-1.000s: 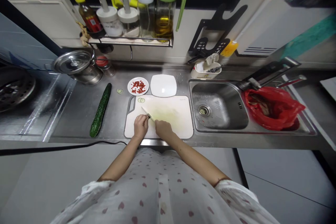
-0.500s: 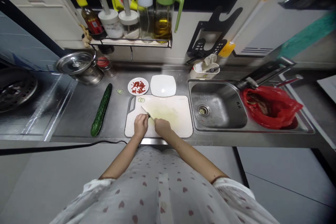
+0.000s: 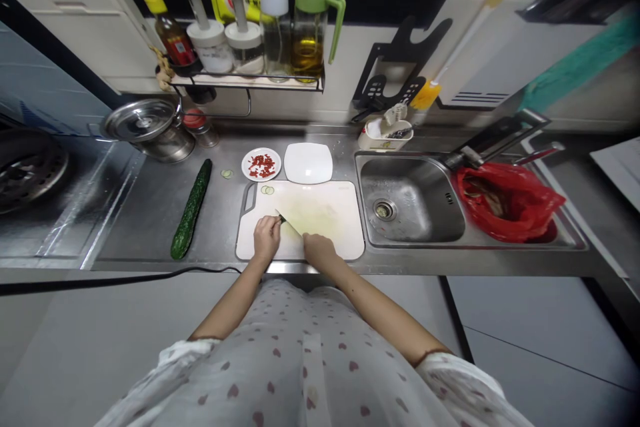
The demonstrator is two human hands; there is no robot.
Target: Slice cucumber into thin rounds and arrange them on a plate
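Observation:
My right hand [image 3: 319, 250] is closed round the handle of a knife [image 3: 291, 223], whose blade slants up and left over the white cutting board [image 3: 345, 213]. The fingertips of my left hand [image 3: 267, 235] press together on a small dark green piece [image 3: 283, 218] beside the blade; most of it is hidden. Two pale thin slices [image 3: 267, 190] lie at the board's upper left. A whole cucumber [image 3: 192, 209] rests on the steel counter left of the board. Behind the board are a plate of chopped red pieces [image 3: 262, 165] and a white square plate [image 3: 309, 163].
A sink [image 3: 410, 200] is to the right, with a red plastic bag [image 3: 510, 203] at its far side. A steel pot [image 3: 147, 130] and red-lidded jar [image 3: 201, 128] stand back left. Above hangs a rack [image 3: 250, 81] of bottles. A utensil holder [image 3: 385, 135] stands behind the sink.
My right hand has drawn the knife back toward me and to the right. My left hand stays nearly in place, holding the small piece. The view has shifted slightly.

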